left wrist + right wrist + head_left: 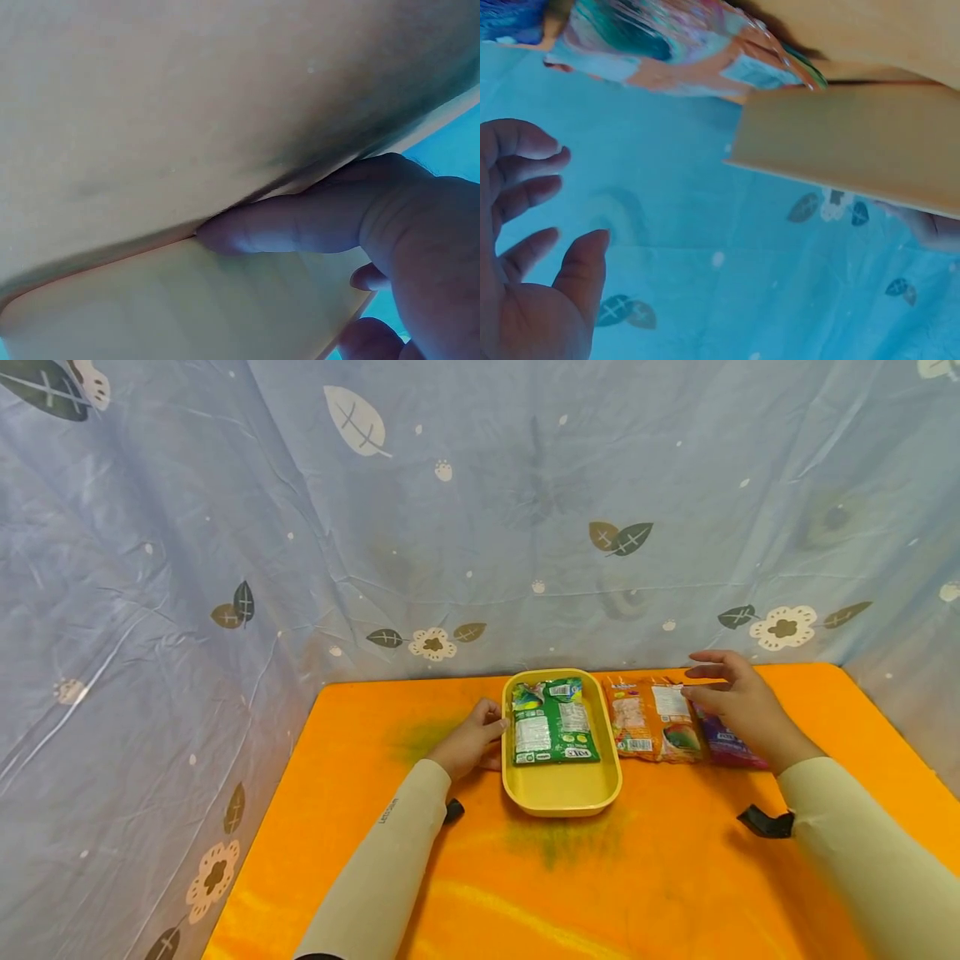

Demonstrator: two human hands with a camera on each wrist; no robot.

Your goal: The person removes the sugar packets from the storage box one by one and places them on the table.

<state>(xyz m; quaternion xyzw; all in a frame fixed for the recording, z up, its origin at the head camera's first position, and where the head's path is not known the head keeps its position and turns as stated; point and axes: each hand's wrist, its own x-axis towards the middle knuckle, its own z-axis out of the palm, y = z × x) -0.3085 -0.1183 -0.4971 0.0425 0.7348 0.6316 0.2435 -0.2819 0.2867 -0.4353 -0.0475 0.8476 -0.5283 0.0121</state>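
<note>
The orange table (637,893) bears the yellow tray (562,789), upright and close to the far edge, its longer sides running near to far. It looks like stiff, light moulded plastic that could skid under a push, so the walls and rim seem the sound places to hold.

The orange packet (651,727) lies flat just right of the tray; the green packet (553,722) lies flat in the tray's far part, leaving the near floor bare; the purple packet (723,747), partly hidden, lies to the right of the orange one. All three should be light and limp, with glossy film likely to slip and crease. What they contain does not show and may be fragile, so pinching opposite edges would suit better than squeezing the middle.

The right hand (738,702) hovers over the purple packet and the orange packet's right end, fingers loosely bent and pointing left, thumb well apart from them, nothing held. The left hand (467,742) grips the tray's left side, fingers bent at the rim, with one digit lying straight along the outer wall, low by the table, in the left wrist view
</note>
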